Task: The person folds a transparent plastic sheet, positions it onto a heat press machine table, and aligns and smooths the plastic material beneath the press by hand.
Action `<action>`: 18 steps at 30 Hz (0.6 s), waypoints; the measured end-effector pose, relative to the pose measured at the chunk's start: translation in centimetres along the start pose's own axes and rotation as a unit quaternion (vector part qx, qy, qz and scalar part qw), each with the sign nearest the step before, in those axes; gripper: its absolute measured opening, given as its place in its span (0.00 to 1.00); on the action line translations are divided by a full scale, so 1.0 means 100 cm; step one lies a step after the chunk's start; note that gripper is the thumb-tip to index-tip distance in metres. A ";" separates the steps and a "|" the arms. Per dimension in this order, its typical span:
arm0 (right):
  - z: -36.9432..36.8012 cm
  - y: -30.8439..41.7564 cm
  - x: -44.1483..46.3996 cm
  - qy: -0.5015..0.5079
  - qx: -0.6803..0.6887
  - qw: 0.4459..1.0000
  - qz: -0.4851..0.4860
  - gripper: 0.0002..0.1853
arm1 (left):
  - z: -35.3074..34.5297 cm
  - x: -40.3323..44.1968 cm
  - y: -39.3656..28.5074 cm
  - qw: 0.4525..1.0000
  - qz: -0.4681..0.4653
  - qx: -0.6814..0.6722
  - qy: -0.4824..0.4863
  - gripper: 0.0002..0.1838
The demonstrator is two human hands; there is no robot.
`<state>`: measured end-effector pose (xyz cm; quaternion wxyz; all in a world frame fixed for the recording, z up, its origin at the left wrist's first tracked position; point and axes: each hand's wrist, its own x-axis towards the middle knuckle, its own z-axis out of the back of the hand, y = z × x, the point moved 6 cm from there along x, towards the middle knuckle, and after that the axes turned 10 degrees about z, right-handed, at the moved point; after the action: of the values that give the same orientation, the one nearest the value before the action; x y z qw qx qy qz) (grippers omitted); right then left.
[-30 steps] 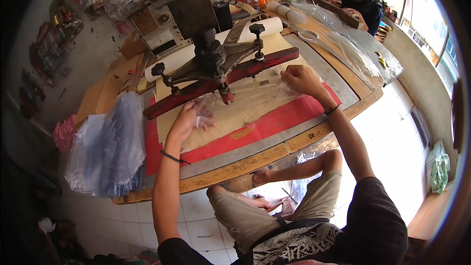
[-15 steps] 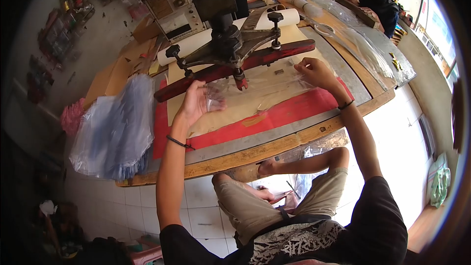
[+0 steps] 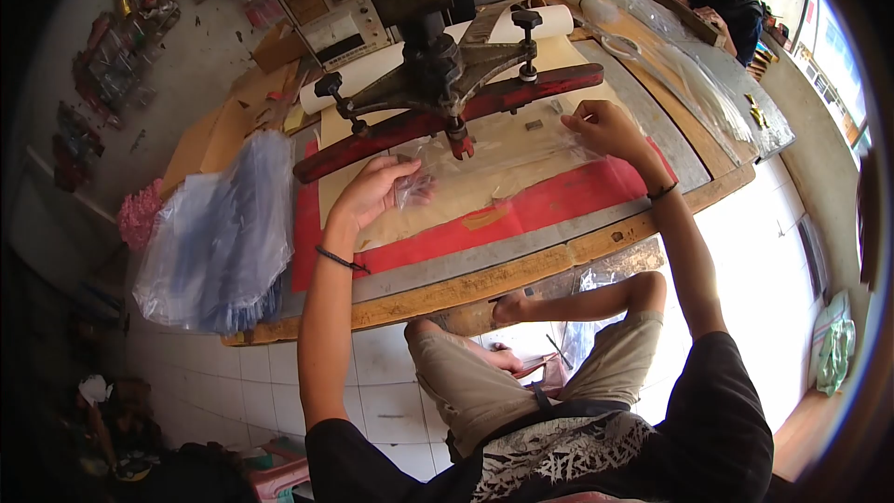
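Note:
A clear plastic sheet (image 3: pixel 484 168) lies below the red bar (image 3: pixel 531 93) of a press, over cream paper and a red sheet (image 3: pixel 559 202). My left hand (image 3: pixel 380 190) grips the sheet's left end, thumb against it and some fingers seen through the film. At the other end, my right hand (image 3: pixel 603 130) is closed on the plastic, fingertips pinched together. Both hands are just in front of the bar, one near each end. A small dark patch (image 3: pixel 534 125) shows on the paper near my right hand.
Stacked plastic bags (image 3: pixel 219 233) hang over the table's left edge. A control box (image 3: pixel 335 14) stands behind the press. Clear strips (image 3: pixel 694 98) lie at the right with large scissors (image 3: pixel 622 47). Another person (image 3: pixel 726 0) sits beyond the far right corner.
The view has shifted, so the table appears further right and higher. My left thumb now bends over the plastic. My right hand stays at the sheet's right end.

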<state>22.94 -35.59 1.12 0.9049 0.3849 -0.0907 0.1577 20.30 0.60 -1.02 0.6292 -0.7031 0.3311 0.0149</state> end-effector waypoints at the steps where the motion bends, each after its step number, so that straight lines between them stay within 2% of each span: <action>1: 0.000 0.001 0.000 0.007 0.005 1.000 -0.004 0.21 | 0.002 0.000 0.001 1.000 -0.001 0.006 -0.005 0.10; 8: 0.001 0.012 -0.003 0.026 0.066 0.997 0.007 0.19 | 0.005 0.001 0.003 0.999 -0.027 0.025 -0.021 0.10; 11: 0.003 0.009 -0.004 0.056 0.091 0.993 -0.039 0.18 | 0.007 0.003 0.001 0.998 -0.045 0.024 -0.029 0.12; 16: 0.002 0.005 -0.003 0.045 0.143 0.989 0.001 0.18 | 0.004 0.001 0.000 0.996 -0.078 0.013 -0.040 0.14; 18: 0.000 0.005 -0.003 0.043 0.162 0.986 0.017 0.19 | 0.006 0.001 0.001 0.997 -0.056 0.031 -0.037 0.16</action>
<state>22.44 -35.36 1.40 0.8305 0.5179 -0.0312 0.2027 20.61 1.08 -1.25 0.6626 -0.6992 0.2685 -0.0048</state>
